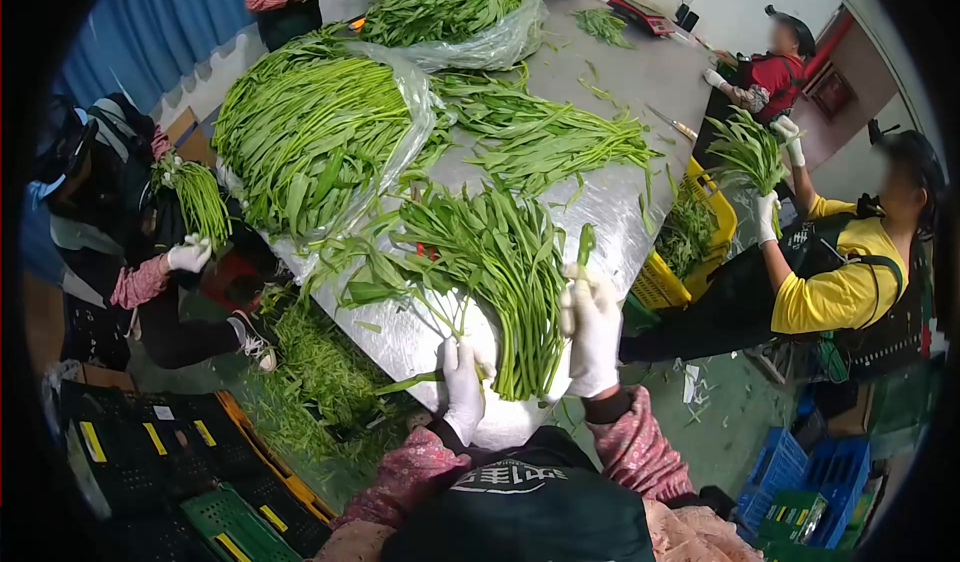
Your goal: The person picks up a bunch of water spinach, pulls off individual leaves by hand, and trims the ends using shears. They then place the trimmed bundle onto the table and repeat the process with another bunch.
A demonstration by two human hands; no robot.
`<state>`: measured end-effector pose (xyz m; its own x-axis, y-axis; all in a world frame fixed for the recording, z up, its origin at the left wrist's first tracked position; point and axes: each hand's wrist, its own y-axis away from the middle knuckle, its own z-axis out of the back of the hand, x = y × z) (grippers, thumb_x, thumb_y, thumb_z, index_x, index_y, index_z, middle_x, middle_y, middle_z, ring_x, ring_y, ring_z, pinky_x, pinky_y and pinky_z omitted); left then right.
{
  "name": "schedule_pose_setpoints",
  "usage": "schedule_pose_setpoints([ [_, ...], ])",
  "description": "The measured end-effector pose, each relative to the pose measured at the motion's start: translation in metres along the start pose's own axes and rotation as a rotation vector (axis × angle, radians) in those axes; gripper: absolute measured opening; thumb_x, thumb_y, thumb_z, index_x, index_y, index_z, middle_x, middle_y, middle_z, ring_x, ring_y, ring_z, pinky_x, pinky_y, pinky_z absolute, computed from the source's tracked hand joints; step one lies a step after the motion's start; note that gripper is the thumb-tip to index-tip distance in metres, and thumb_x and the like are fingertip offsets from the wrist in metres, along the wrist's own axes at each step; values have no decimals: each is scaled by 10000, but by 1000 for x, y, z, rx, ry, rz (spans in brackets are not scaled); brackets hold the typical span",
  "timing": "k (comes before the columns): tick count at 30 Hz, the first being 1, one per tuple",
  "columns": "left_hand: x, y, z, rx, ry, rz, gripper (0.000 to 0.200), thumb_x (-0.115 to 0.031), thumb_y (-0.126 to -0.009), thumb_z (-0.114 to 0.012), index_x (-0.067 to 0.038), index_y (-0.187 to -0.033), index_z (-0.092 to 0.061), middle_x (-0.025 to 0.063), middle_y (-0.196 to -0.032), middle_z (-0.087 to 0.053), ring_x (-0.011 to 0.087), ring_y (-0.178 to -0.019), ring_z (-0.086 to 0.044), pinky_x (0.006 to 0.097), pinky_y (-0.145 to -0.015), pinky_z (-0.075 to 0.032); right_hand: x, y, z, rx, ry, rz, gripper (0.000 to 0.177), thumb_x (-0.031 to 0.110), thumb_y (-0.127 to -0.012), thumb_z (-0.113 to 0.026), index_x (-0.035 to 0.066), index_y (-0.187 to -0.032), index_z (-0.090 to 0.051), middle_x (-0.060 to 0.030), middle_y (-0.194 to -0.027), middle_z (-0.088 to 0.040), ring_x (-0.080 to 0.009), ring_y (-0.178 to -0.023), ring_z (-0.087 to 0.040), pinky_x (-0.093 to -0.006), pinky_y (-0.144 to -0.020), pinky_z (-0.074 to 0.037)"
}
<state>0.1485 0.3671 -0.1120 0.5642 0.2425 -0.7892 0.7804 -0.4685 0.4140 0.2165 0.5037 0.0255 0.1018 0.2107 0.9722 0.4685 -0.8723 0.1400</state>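
Bunching seems the step in hand: my right hand (592, 332) is closed round a single stem (585, 247), held upright at centre frame. My left hand (462, 387) grips a loose stalk (440, 314) beside the bunch (500, 272) lying on the worktop (615, 217). Adding the stem calls for matching cut ends. The worktop's edge runs just under my hands; bare metal lies right of the bunch, and heaps (310, 132) crowd the upper left.

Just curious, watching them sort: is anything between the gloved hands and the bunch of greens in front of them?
Nothing visible. The left hand is at the stem ends of the bunch, and the right hand holds a single stem upright close beside it.
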Motion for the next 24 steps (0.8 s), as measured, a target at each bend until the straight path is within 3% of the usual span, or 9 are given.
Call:
schedule_pose_setpoints([
  [4,-7,1,-12,-19,445,145,141,-158,-1012,-523,-60,-1109,-552,-9,-841,-559,87,-624,-517,235,-540,-420,10,39,-99,690,2,-297,366,224,-999,-552,13,-1298,-549,-109,-1083,-646,-180,-923,-639,-306,-834,-519],
  [5,-10,5,-12,-4,344,132,157,-155,-1009,-525,-59,-1130,-550,-1,-876,-569,89,-659,-529,235,-561,-431,-23,36,-111,748,304,272,362,203,-962,-585,3,-1264,-579,-152,-1121,-637,-272,-949,-653,-351,-875,-515],
  [9,-18,7,-7,33,-37,46,234,-144,-997,-533,-51,-1211,-542,31,-1019,-611,99,-802,-574,233,-642,-475,-48,-9,-84,293,698,538,301,139,-872,-672,59,-1162,-661,-155,-1078,-653,-295,-1005,-647,-355,-879,-512],
  [11,-8,-1,-8,93,-129,-16,152,-135,-971,-594,-53,-1085,-535,-4,-838,-583,68,-574,-519,213,-475,-402,-64,-37,-62,88,954,610,261,184,-867,-692,55,-1093,-669,-138,-1034,-635,-320,-932,-646,-389,-810,-520],
  [16,9,-15,-16,127,-507,-66,247,-138,-875,-702,-60,-1027,-525,23,-833,-571,107,-594,-541,245,-499,-424,-93,-70,-40,145,1205,538,191,249,-851,-699,111,-984,-709,-117,-939,-649,-320,-859,-656,-401,-722,-520],
  [19,34,-30,-8,88,-770,-244,340,-159,-805,-746,-33,-1042,-537,97,-899,-582,230,-742,-574,346,-649,-465,-99,-72,-30,45,1015,584,190,258,-865,-688,100,-962,-731,-122,-906,-681,-303,-847,-670,-380,-730,-524],
  [21,10,-20,-20,67,-755,-182,419,-176,-735,-776,-8,-1051,-558,189,-972,-599,368,-928,-579,447,-825,-471,-109,-74,-16,58,719,373,210,175,-877,-700,48,-1043,-730,-118,-943,-720,-226,-792,-698,-302,-726,-526],
  [23,21,-24,-15,71,-763,-306,403,-162,-749,-746,-1,-1059,-545,198,-980,-587,380,-921,-576,451,-828,-468,-96,-66,-11,56,364,50,207,121,-935,-668,-19,-1086,-690,-44,-866,-704,-97,-719,-665,-229,-650,-513],
  [24,25,-28,-13,75,-758,-289,401,-164,-753,-741,0,-1063,-547,202,-994,-587,384,-931,-575,453,-837,-466,-94,-63,-7,59,233,-26,221,124,-946,-659,-21,-1113,-665,-58,-890,-705,-115,-739,-677,-230,-655,-518],
])
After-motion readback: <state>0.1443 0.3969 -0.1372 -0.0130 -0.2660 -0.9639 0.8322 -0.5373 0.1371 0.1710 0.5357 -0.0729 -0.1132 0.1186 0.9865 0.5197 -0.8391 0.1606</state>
